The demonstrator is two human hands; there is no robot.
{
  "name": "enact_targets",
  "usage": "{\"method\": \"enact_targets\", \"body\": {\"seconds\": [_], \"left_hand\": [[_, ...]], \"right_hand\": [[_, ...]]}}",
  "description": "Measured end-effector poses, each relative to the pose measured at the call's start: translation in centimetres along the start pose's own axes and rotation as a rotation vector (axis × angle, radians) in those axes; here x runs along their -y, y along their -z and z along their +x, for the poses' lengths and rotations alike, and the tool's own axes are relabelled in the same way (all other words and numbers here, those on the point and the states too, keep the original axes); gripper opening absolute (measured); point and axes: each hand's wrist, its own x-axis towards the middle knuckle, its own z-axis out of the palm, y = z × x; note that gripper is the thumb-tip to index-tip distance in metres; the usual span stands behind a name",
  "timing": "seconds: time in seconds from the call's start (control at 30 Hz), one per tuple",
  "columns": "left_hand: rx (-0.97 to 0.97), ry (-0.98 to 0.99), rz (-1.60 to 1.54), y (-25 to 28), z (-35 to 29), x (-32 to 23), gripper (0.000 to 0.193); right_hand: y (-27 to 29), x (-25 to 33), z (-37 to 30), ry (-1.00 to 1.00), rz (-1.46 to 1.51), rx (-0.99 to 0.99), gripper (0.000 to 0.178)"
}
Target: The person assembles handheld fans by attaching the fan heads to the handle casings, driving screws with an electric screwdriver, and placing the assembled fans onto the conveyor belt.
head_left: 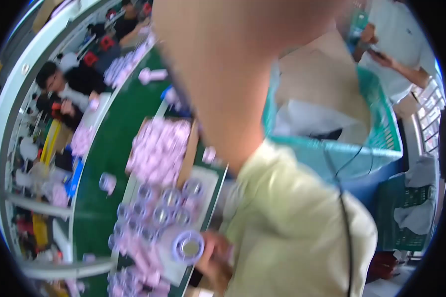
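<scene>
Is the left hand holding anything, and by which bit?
The left hand seems to hold a pale purple round part by the side of its ringed end; blur hides the exact grip.

A raised forearm (223,74) blurs across the view, cut off by the top edge. The lower hand (216,252) is smeared, its grip beside the purple-ringed piece (183,245) unclear.
</scene>
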Motion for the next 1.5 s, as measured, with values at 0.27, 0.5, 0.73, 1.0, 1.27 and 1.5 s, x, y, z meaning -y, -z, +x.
{"method": "enact_targets", "body": {"seconds": [0.27,0.5,0.73,1.0,1.27,1.5], "left_hand": [[-0.117,-0.114,-0.062,-0.8,1.0,0.6,0.023],[0.053,0.142,0.128,1.4,2.6,0.9,0.019],[0.427,0.365,-0.008,2.7,5.4,3.2,0.014],[0.349,0.327,-0.053,1.5,5.2,4.6,0.006],[0.222,0.294,-0.085,1.5,5.8,3.2,0.020],[0.144,0.218,-0.382,0.1,7.1,2.6,0.015]], "right_hand": [[-0.2,-1.6,4.9,-0.371,-0.593,0.688,0.019],[6.0,5.1,-14.1,-1.192,-0.486,0.718,0.023],[5.1,8.6,-24.4,-1.525,-0.640,0.303,0.019],[8.2,12.3,-33.2,-1.823,-0.754,0.198,0.020],[7.1,-0.1,-21.7,-1.244,-0.648,0.517,0.022],[5.2,-9.9,-16.8,-0.474,-1.162,0.031,0.054]]}}
